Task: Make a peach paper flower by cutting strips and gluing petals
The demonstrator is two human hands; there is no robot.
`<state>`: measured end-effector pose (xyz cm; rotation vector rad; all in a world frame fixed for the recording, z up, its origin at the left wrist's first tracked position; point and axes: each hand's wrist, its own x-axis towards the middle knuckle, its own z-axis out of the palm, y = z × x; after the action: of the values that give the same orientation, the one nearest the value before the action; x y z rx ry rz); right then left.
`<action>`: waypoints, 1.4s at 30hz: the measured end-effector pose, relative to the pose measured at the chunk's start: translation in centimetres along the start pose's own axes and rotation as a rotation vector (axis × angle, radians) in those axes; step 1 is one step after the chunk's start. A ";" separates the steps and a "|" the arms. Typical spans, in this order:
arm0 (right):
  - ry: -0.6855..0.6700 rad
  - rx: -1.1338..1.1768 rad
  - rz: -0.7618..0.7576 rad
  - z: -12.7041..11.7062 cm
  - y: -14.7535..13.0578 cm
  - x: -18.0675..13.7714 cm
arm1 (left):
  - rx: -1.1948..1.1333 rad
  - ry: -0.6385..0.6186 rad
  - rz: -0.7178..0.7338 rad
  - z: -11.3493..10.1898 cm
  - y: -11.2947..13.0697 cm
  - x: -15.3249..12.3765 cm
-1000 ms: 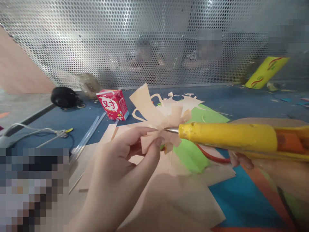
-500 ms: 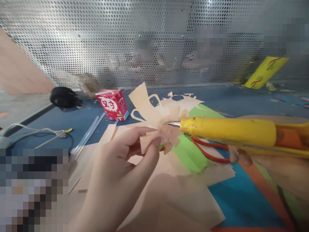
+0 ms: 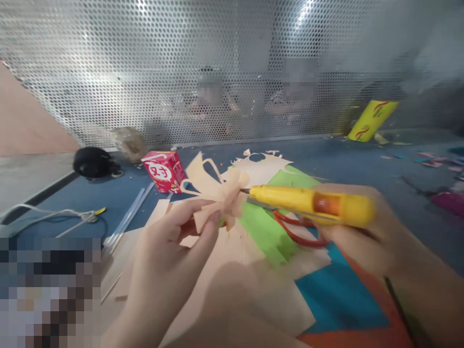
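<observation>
Between the thumb and fingers of my left hand [image 3: 170,251] is a cream paper flower [image 3: 230,195], closed in a pinch at its lower left. Cut paper strips with loops stick out from its upper left. My right hand [image 3: 377,241] is wrapped around a yellow hot glue gun [image 3: 290,200], held level and pointing left. Its metal nozzle meets the right side of the flower; whether it touches is too blurred to tell. Beneath the gun lie red-handled scissors [image 3: 299,237], partly hidden by the gun and my right hand.
Cream paper sheets [image 3: 253,299], green paper [image 3: 268,237] and blue paper [image 3: 337,295] cover the table. Behind stand a red drink carton [image 3: 165,171], a tape roll [image 3: 128,143] and a yellow packet [image 3: 373,121]. Clear glue sticks [image 3: 130,212] lie left, near a white cable [image 3: 54,210]. A perforated metal panel [image 3: 163,63] rises behind.
The glue gun has swung so more of its body shows, its nozzle still at the flower. The flower has turned and sits slightly left and lower in view. The camera view has shifted.
</observation>
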<state>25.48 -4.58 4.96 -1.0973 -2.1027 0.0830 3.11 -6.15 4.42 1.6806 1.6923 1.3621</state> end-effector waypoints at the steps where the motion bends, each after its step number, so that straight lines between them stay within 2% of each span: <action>1: -0.020 0.006 0.000 0.0 0.0 0.5 | -0.032 0.010 -0.047 0.0 0.0 0.2; 3: -0.019 -0.094 0.136 0.0 0.7 1.4 | -0.116 0.014 -0.128 -0.1 -0.3 0.8; 5: -0.063 -0.346 0.439 0.0 2.6 2.1 | -0.213 0.004 -0.163 -0.1 -0.8 1.4; 7: -0.188 -0.578 0.807 -0.1 5.2 2.4 | -0.298 -0.027 -0.190 0.0 -1.5 2.1; 8: -0.193 -0.620 0.913 -0.2 6.5 2.4 | -0.325 -0.039 -0.201 0.1 -1.7 2.3; 11: -0.188 -0.665 1.082 -0.9 9.1 2.3 | -0.410 -0.065 -0.212 0.4 -2.2 2.7; 13: -0.169 -0.686 1.086 -1.2 8.6 2.4 | -0.454 -0.068 -0.201 0.6 -2.2 2.7; 15: -0.111 -0.701 0.946 -1.1 6.1 2.8 | -0.470 -0.071 -0.203 0.7 -2.1 2.7; 16: -0.057 -0.709 0.817 -0.7 4.4 3.0 | -0.477 -0.075 -0.211 0.8 -2.1 2.7; 18: 0.141 -0.665 0.300 0.6 0.8 3.2 | -0.504 -0.083 -0.244 1.0 -2.1 2.7; 19: 0.156 -0.610 0.023 1.5 -0.8 3.1 | -0.535 -0.088 -0.272 1.0 -2.2 2.7; 21: 0.175 -0.562 -0.352 3.5 -3.2 2.8 | -0.618 -0.104 -0.345 1.0 -2.2 2.7; 24: 0.225 -0.694 -0.572 6.0 -4.1 2.0 | -0.707 -0.161 -0.422 1.0 -2.2 2.6; 27: 0.267 -0.764 -0.629 7.0 -3.4 1.6 | -0.693 -0.242 -0.389 1.0 -2.0 2.2; 32: 0.306 -0.751 -0.586 7.2 -2.6 1.4 | -0.611 -0.326 -0.269 0.8 -2.2 1.6; 39: 0.399 -0.706 -0.713 6.7 -2.5 1.3 | -0.617 -0.354 -0.239 0.9 -2.5 1.2; 41: 0.414 -0.636 -0.689 6.5 -2.1 1.5 | -0.623 -0.373 -0.212 0.7 -2.2 1.1; 42: 0.419 -0.561 -0.630 6.4 -1.8 1.6 | -0.611 -0.396 -0.189 0.4 -2.1 1.0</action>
<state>19.53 -2.88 1.94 -0.6099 -2.0176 -0.9979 2.11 -4.69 2.86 1.2879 1.0401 1.1931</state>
